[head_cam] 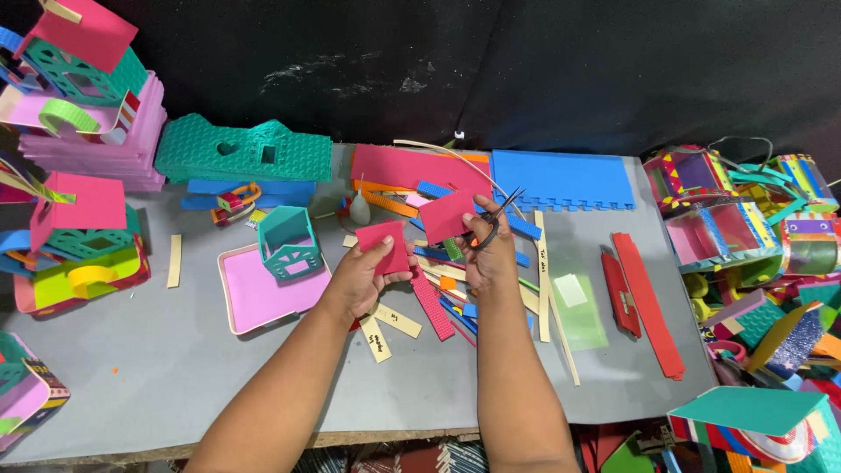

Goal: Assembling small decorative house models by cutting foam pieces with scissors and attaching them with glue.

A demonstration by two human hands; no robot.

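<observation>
My left hand (359, 278) pinches a small red foam square (385, 245) between thumb and fingers. My right hand (491, 256) grips black scissors (498, 217) whose blades point up and to the right; a second red foam piece (445, 216) is at its fingertips, just left of the blades. Both hands hover over a pile of coloured foam strips (442, 293) on the grey table (175, 368).
A teal foam house (289, 243) stands on a pink tray (254, 298). Flat teal (245, 153), red (403, 165) and blue (561, 180) foam sheets lie at the back. Red strips (648, 302) lie to the right. Finished colourful models crowd the left (79, 236) and right (753, 228) edges.
</observation>
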